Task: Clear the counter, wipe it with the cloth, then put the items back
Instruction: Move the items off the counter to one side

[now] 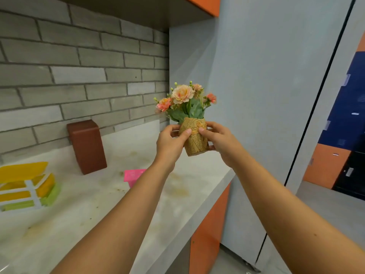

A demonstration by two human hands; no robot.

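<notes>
both hands hold a small flower pot (195,137) wrapped in tan paper printed like newsprint, with a ribbon of the same colour tied round its middle. the left hand (170,144) grips the pot's left side, thumb pressed on the front of the wrap and fingers curled behind. the right hand (223,141) grips the right side in the same way, its thumb just beside the left thumb and its fingers curled under and behind. the pot stands upright and holds a bunch of peach and pink flowers (182,93) with green leaves and small yellow-green buds, which rise above the rim.

the pot is over the right end of the pale marble-look counter (88,204), close to the grey side panel (266,95). it seems to be lifted off the surface, though the base's contact cannot be told for sure. the counter shows brownish stains and dark specks.

a reddish-brown box (87,146) stands upright against the grey brick wall (79,66). a pink container (132,175) sits nearer the front, partly hidden by the left forearm, so its contents cannot be seen. at the far left is a stack of yellow and green trays (23,184) in a white frame. orange cabinet doors (209,224) sit below the counter.
</notes>
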